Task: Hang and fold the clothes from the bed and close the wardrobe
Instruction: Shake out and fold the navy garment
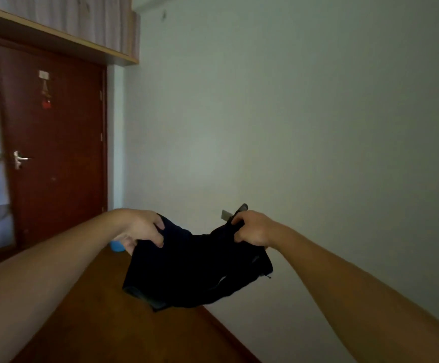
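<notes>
Nearby, our left hand (145, 231) grips one upper edge of a dark garment (187, 271), fingers curled over the cloth. Our right hand (252, 230) clenches the other edge. The garment hangs between them, in the air above a brown wooden surface (95, 310). Beyond sit a small blue object (117, 246), a red-brown door (56, 153) and a pale wall (291, 113).

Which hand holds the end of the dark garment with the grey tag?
The right hand: the grey tag sticks up right beside it. The left hand grips the dark garment's other end, where no tag shows.
</notes>
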Demonstrator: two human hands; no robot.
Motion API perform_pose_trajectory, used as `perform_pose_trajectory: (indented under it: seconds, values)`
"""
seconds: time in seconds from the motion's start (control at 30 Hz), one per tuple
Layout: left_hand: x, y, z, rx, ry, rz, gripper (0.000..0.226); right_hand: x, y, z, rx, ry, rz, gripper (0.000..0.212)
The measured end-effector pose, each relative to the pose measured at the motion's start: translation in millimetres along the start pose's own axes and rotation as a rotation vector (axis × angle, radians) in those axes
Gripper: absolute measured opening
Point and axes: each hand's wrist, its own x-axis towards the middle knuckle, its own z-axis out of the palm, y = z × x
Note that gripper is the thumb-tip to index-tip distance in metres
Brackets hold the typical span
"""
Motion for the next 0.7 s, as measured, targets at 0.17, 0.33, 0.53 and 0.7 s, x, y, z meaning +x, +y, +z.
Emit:
perform_pose_trajectory:
  seconds: [0.17,0.33,0.53,0.7]
  values:
    - [42.8,-18.1,-42.6,-0.021,0.102,-0.105,0.074,102.2,-19.9,6.0,0.047,-0.058,-0.107,0.06]
    - [100.5,-47.2,-87.8,-0.024,0.179,-0.212,0.061,217.1,-42.0,31.6,0.101,-0.143,-0.221,0.062]
    - [184.3,-77.7,-150.4,-0.059,0.305,-0.32,0.044,371.3,-77.1,51.6,0.125,-0.182,-0.42,0.06]
    - [231.4,-109.3,-212.3,-0.099,0.409,-0.441,0.041,488.7,-135.6,62.0,0.177,-0.281,-0.558,0.061]
